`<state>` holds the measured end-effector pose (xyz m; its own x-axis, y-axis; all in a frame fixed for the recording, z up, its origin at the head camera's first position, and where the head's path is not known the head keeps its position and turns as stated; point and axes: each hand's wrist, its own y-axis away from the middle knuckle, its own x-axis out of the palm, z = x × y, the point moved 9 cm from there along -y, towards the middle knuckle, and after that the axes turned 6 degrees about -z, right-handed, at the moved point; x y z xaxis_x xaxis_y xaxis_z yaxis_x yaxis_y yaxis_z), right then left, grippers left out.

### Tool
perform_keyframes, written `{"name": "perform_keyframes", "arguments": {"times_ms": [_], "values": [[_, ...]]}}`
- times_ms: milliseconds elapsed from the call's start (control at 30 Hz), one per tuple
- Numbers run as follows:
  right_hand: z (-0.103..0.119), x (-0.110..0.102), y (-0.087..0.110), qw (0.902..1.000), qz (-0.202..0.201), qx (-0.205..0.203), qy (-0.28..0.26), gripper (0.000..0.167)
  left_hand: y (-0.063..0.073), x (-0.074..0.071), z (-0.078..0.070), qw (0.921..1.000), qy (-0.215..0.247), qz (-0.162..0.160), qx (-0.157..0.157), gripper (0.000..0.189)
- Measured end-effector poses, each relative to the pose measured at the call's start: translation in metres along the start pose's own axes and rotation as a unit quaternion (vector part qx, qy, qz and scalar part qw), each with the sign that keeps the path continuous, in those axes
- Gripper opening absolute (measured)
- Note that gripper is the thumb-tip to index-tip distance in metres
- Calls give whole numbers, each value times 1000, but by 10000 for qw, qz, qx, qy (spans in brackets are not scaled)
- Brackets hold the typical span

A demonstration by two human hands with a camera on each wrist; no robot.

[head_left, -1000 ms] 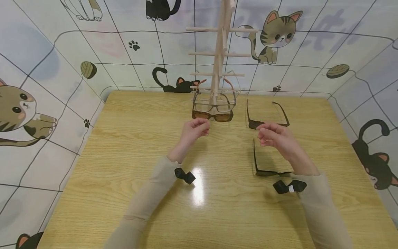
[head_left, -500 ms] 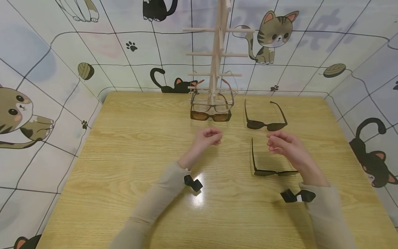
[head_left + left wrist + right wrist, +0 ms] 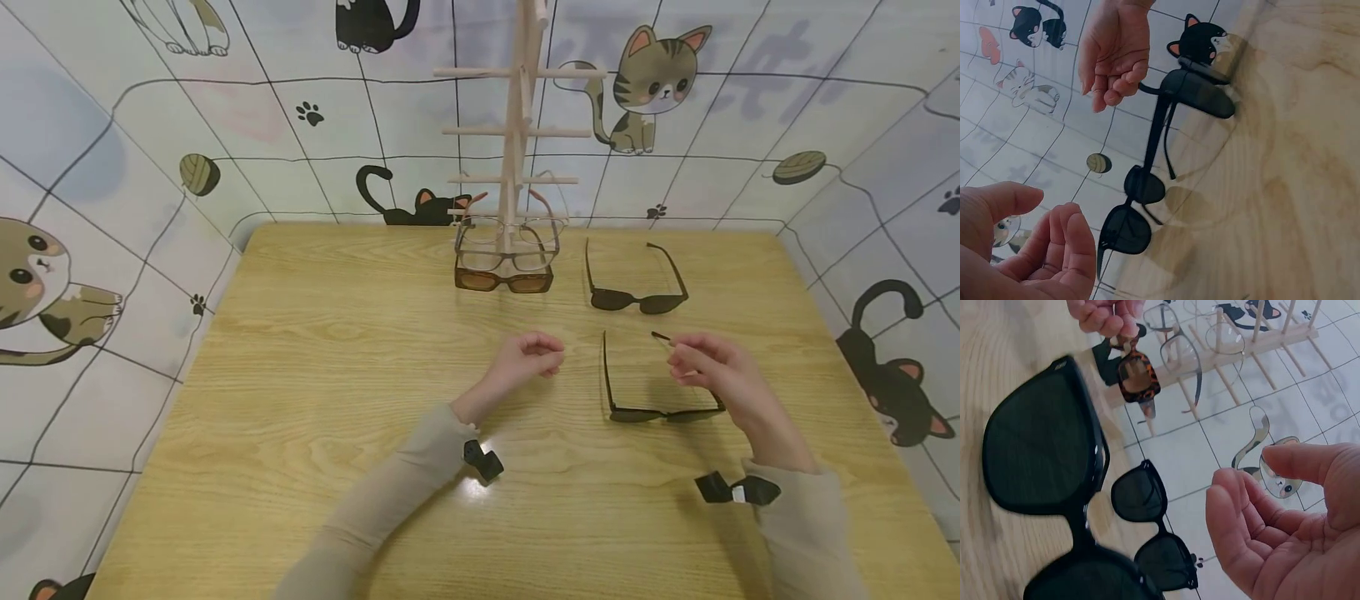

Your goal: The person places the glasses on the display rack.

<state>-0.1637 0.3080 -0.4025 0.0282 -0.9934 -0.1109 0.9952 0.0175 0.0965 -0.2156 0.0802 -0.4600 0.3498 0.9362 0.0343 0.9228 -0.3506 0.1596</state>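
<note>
My left hand (image 3: 522,365) hovers over the middle of the table with its fingers loosely bent and nothing in them. Just above the right end of the nearer black sunglasses (image 3: 633,415) is my right hand (image 3: 720,379), likewise holding nothing; thumb and fingertips are apart in the right wrist view. Part of that pair's right temple is hidden behind the hand. Farther back lies a second pair of dark sunglasses (image 3: 612,299), temples unfolded toward the wall. Brown tortoiseshell glasses (image 3: 480,280), grey-rimmed glasses (image 3: 482,262) and thin metal-rimmed glasses (image 3: 1242,339) sit on the wooden stand (image 3: 514,133).
The wooden stand rises at the back of the table (image 3: 337,333), with pegs sticking out on both sides. A cat-patterned cloth wall (image 3: 300,183) encloses the back and sides. Black wrist devices (image 3: 483,461) sit on both sleeves.
Both hands have drawn back toward the person and rightward, away from the stand and the farther sunglasses. That farther pair is now uncovered. The camera view has shifted slightly.
</note>
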Motion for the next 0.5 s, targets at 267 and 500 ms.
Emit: {"name": "perform_keyframes", "arguments": {"times_ms": [267, 500], "values": [[-8, -22, 11, 9905, -505, -62, 1280, 12, 6, 24, 14, 9988, -347, 355, -50, 16], [-37, -55, 16, 9807, -835, 103, 1765, 23, 10, 41, 15, 9941, -881, 599, 205, 18]]}}
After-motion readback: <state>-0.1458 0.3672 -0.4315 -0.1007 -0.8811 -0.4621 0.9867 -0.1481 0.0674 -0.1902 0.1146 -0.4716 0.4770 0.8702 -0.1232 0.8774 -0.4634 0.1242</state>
